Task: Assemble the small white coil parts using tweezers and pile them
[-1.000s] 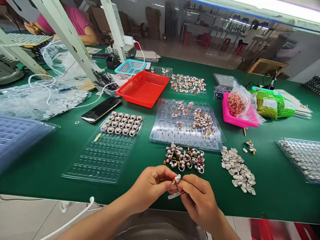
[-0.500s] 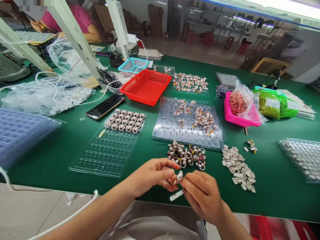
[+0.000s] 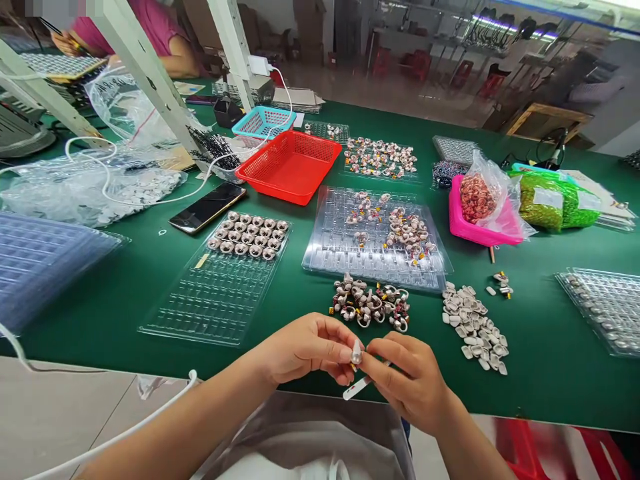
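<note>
My left hand (image 3: 313, 352) pinches a small silvery-beige part (image 3: 357, 353), which looks like an ear-clip earphone shell with an orange strip under it. Close against its right side are the fingers of my right hand (image 3: 413, 380), wrapped round a slim white tool (image 3: 357, 389). The tool's flat end, with a red mark, sticks out down and to the left; its other end is hidden. Just beyond my hands lies a pile of similar curved parts (image 3: 371, 303) with orange strips. Small beige covers (image 3: 475, 325) are heaped to the right.
A clear tray (image 3: 210, 300) holds rows of shells at its far end. Stacked trays (image 3: 325, 257) carry loose parts. Behind are a red basket (image 3: 290, 177), a phone (image 3: 207, 208) and a pink basket (image 3: 485, 233). A co-worker's arm (image 3: 175, 60) shows at far left.
The silvery-beige part has turned in my fingers and now points upward. My right fingers have shifted slightly over it, and the view has tilted a little.
</note>
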`<state>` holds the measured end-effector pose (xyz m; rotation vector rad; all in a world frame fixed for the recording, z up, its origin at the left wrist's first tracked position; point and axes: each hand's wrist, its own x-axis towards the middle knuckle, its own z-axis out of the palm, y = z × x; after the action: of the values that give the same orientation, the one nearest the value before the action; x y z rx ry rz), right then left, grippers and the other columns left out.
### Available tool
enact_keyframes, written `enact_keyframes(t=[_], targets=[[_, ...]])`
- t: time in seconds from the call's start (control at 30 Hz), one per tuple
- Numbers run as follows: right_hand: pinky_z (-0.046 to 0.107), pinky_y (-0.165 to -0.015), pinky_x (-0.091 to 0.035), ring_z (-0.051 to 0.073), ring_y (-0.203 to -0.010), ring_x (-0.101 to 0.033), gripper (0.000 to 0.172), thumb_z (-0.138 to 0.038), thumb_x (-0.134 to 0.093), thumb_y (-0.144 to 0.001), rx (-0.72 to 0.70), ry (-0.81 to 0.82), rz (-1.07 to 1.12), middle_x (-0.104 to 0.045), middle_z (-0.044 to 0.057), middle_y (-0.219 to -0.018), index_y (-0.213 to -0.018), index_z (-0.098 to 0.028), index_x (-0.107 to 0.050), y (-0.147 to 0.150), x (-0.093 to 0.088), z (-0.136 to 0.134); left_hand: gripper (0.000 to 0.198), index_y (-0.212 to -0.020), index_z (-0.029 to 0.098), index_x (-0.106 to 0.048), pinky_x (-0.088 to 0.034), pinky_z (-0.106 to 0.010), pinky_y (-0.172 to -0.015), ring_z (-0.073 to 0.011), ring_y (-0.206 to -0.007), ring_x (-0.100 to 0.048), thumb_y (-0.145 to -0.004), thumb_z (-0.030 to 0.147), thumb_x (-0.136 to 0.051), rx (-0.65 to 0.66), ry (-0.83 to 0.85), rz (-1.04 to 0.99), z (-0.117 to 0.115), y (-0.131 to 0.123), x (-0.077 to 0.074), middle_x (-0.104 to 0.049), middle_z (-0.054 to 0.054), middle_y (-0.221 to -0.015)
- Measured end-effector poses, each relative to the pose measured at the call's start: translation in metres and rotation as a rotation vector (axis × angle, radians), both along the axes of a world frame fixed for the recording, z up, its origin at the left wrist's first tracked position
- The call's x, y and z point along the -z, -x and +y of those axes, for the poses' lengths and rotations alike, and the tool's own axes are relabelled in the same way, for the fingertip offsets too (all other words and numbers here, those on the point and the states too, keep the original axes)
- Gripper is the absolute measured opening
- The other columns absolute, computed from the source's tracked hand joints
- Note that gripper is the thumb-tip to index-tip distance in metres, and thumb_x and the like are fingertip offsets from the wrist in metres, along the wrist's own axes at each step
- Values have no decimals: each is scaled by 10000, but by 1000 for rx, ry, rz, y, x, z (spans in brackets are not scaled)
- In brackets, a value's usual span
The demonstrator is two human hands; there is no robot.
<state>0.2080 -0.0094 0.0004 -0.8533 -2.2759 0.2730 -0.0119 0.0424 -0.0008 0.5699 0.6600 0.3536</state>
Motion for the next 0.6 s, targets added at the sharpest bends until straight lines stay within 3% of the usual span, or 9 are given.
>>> enact_keyframes(t=[0.13,0.27,0.33,0.4,0.5,0.6], targets=[[280,-636,-539,163,-750,-646,437,-97,-538,-948,62,166,261,-693,75,-990,-1343,-278,-584,4,11,-11,269,-775,119,-760,-574,-259,-590,-143,-584,-681,-623,281,-913,-96,-112,54,-3,-6,-3,-728,-35,-671],[269,-643,-530,169,-829,-617,302,-150,-469,-1010,377,404,658,-626,71,-998,-1208,-270,-662,7,26,-28,294,-823,125,-755,-575,-250,-577,-132,-575,-671,-639,304,-898,-199,-185,103,-6,-11,-5,-719,-21,-678],[276,-652,-527,168,-833,-602,306,-200,-409,-1041,453,456,774,-604,72,-1024,-1161,-266,-684,6,33,-35,294,-847,124,-757,-574,-249,-594,-119,-561,-660,-662,314,-883,-227,-216,129,-7,-12,-6,-702,-6,-662],[315,-737,-541,189,-902,-616,319,-238,-389,-1052,490,468,765,-609,78,-1067,-1136,-267,-695,4,38,-39,269,-831,123,-752,-573,-246,-613,-110,-562,-647,-680,315,-867,-260,-257,145,-7,-12,-10,-689,1,-651],[355,-844,-545,230,-1040,-629,292,-281,-439,-1040,541,460,539,-621,88,-1126,-1123,-275,-718,-3,41,-42,239,-806,127,-741,-579,-251,-629,-122,-619,-644,-701,315,-843,-316,-306,164,-8,-13,-15,-693,-8,-684],[310,-703,-566,215,-908,-656,259,-319,-527,-1004,580,427,302,-606,86,-1048,-1133,-281,-748,-14,38,-45,237,-829,123,-743,-584,-266,-653,-139,-672,-647,-701,302,-831,-339,-329,205,-9,-13,-18,-708,-26,-735]])
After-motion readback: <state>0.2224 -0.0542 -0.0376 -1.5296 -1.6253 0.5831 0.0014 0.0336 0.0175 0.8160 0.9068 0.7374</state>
